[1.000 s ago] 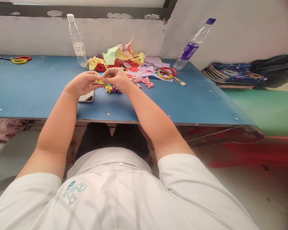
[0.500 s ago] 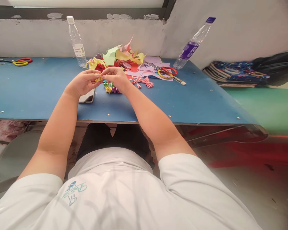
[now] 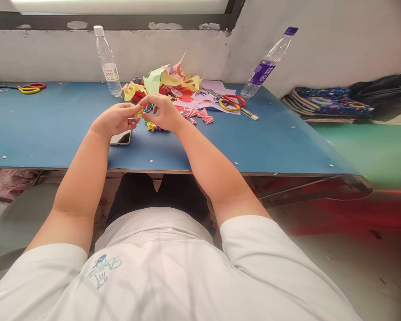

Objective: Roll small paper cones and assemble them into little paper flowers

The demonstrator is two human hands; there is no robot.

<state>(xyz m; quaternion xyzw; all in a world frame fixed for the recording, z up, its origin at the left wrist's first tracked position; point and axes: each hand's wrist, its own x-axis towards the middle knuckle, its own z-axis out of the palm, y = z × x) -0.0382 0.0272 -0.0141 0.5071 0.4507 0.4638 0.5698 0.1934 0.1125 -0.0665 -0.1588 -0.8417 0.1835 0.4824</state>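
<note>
My left hand (image 3: pixel 115 118) and my right hand (image 3: pixel 163 112) meet above the blue table (image 3: pixel 53 129), both pinching a small yellow folded paper piece (image 3: pixel 139 113). Just under the hands lie a few small folded paper pieces (image 3: pixel 151 126) in yellow, green and purple. A phone (image 3: pixel 122 138) rests flat below my left hand. Behind the hands is a heap of coloured paper scraps (image 3: pixel 167 82), and several pink folded cones (image 3: pixel 200 113) lie to the right of my right hand.
A clear bottle (image 3: pixel 107 62) stands at the back; a purple-labelled bottle (image 3: pixel 265 67) leans on the wall. Red-and-yellow scissors (image 3: pixel 232 102) and a brush (image 3: pixel 250 114) lie right of the scraps. More scissors (image 3: pixel 28 88) lie far left. Folded cloth and a black bag (image 3: pixel 347 100) sit off the table's right.
The hands stayed together on the yellow piece, turning it slightly. The right hand's fingers have spread a little and the view has shifted slightly.
</note>
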